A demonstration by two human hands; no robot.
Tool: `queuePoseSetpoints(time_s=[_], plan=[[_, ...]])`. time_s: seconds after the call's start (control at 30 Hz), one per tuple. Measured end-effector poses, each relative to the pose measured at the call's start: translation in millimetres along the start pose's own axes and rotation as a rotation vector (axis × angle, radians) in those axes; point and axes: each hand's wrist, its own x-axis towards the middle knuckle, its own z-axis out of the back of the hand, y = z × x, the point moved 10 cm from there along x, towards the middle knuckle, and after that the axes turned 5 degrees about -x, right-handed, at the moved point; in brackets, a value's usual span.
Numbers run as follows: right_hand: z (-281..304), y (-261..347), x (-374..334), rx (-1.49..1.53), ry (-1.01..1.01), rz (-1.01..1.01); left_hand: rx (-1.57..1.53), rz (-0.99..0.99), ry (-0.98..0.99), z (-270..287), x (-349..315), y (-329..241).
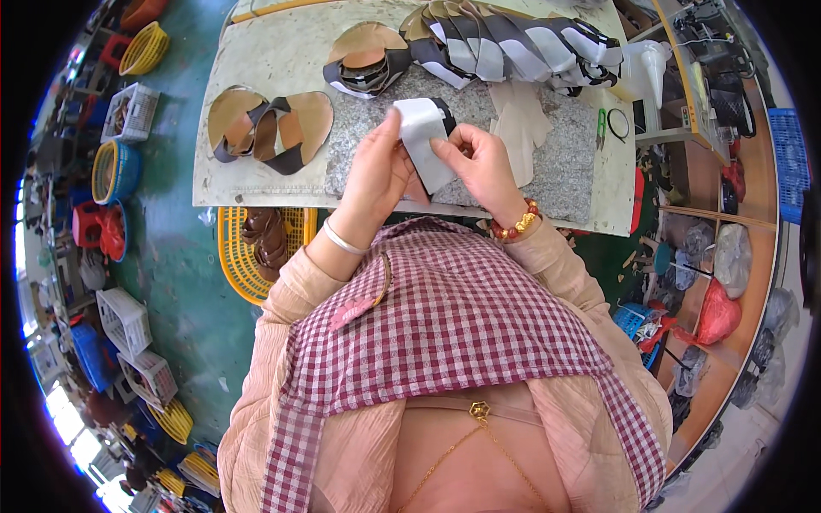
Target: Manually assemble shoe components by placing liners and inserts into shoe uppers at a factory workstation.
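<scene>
One piece (423,147), white-faced with a black edge, sits between the two hands, above the near edge of the tabletop (274,190). Long axis runs roughly away from the body, slightly skewed: far end a bit left, near end a bit right. White face is up toward the head; black shows along the far right corner and a thin strip on the near-left side.

Neither hand is nearer; both are on it. Left hand (382,171) grips the left long side, thumb up by the far-left corner, fingers going behind, so their exact hold can't be told. Right hand (481,161) pinches the right long side about mid-length, thumb on the white face, index bent at the edge. So the grips are offset along the axis: left thumb farther out, right thumb closer in.

Around it: grey mat (564,190) beneath and beyond. Pale cloth (518,128), possibly a glove, lies just right of the right hand; green snips (600,130) farther right. Small stack (368,61) is ahead-left of the piece, long overlapping row (513,53) ahead-right. Two looped parts (270,128) lie left of the left hand. Yellow basket (229,261) is lower, off the near-left edge.
</scene>
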Motion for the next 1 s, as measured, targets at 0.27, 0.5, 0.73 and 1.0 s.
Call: queuePoseSetpoints(time_s=[0.27, 0.5, 0.73, 1.0], plan=[[-6, -2, 1, -0.795, 0.3, -0.11, 0.108, -0.152, 0.006, 22, 11, -19], [-43, -44, 4, 1.072, 0.186, -0.548, 0.786, -0.05, 0.163, 9, -6, -10], [-53, -39, 8, 1.172, 0.133, -0.556, 0.947, 0.024, 0.287, 51, -15, 10], [-70, -20, 16, 1.02, 0.266, -0.472, 0.088, 0.006, 0.055, 43, -11, -19]])
